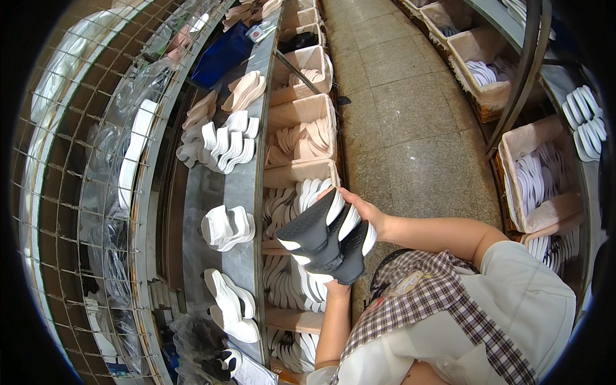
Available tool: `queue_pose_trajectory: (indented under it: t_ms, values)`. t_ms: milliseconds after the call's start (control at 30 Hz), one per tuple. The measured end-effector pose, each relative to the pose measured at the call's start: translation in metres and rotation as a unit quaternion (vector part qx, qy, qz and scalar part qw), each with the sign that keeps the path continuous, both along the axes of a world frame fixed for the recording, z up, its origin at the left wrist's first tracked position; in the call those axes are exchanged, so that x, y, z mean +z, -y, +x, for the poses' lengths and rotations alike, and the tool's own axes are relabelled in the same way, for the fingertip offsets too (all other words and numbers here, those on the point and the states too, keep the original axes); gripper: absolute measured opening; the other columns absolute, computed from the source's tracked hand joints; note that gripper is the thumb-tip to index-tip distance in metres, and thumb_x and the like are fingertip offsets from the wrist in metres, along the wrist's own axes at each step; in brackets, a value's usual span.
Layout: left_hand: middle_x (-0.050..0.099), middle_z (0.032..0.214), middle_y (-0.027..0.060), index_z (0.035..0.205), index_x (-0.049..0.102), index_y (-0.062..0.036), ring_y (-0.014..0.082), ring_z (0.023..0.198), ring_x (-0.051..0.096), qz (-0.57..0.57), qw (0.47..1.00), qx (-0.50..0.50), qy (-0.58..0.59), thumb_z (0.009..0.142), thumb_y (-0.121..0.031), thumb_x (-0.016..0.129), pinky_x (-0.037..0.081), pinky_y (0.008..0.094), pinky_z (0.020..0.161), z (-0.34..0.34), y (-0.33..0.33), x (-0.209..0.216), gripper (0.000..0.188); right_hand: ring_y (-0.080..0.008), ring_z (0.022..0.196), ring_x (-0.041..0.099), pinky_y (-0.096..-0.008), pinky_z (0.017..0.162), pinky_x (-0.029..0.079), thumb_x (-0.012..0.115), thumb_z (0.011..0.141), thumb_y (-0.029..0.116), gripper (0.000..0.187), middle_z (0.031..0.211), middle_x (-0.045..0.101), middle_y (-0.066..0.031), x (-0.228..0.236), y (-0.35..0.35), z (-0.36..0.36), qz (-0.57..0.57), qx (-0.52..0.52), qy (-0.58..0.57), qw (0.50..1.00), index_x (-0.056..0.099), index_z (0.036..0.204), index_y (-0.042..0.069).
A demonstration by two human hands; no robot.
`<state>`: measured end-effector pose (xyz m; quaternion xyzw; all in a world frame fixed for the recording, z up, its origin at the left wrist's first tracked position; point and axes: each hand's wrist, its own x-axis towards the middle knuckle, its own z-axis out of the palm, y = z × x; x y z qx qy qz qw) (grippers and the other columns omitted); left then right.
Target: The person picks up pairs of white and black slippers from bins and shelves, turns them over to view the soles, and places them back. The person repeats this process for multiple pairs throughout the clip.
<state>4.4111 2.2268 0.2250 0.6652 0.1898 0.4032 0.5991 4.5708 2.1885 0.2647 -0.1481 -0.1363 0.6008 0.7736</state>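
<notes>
Between my two hands is a stack of several black shoe soles with white edges [321, 234], tilted above the lined baskets. My right hand [367, 210] grips the upper end of the stack, its thumb along the side. Under the lower end, my left hand [338, 287] is closed around the soles, its fingers mostly hidden. Just beyond the stack, a basket of white soles [313, 192] lies partly covered by it.
On the metal shelf [239, 189] at left stand groups of white soles [228, 228] and pinkish soles [244, 91]. A blue bin [221, 54] sits farther back. Cloth-lined baskets [536, 215] with soles line the right side of the tiled aisle [417, 109]. Wire mesh [77, 192] borders the far left.
</notes>
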Motion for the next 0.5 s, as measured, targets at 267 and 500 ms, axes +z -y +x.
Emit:
queue_pose_trajectory:
  t_ms: [267, 500]
  values:
    - [0.059, 0.116, 0.0134, 0.113, 0.06, 0.0002, 0.025, 0.101, 0.057, 0.128, 0.984, 0.074, -0.1, 0.073, -0.012, 0.073, 0.045, 0.0352, 0.09, 0.0, -0.021, -0.018, 0.043, -0.0158, 0.117, 0.044, -0.0296, 0.101, 0.034, 0.04, 0.095, 0.048, 0.058, 0.126, 0.048, -0.0089, -0.008, -0.007, -0.006, -0.018, -0.101, 0.14, 0.985, 0.042, 0.13, 0.002]
    - [0.056, 0.12, 0.0179, 0.117, 0.052, 0.0095, 0.0254, 0.109, 0.055, 0.235, 0.957, 0.098, -0.137, 0.083, 0.002, 0.054, 0.042, 0.0351, 0.096, -0.004, -0.02, -0.01, 0.035, -0.0139, 0.101, 0.053, -0.0307, 0.093, 0.042, 0.031, 0.099, 0.044, 0.045, 0.105, 0.056, -0.0063, -0.008, -0.006, -0.007, -0.026, -0.14, 0.209, 0.967, 0.048, 0.116, 0.005]
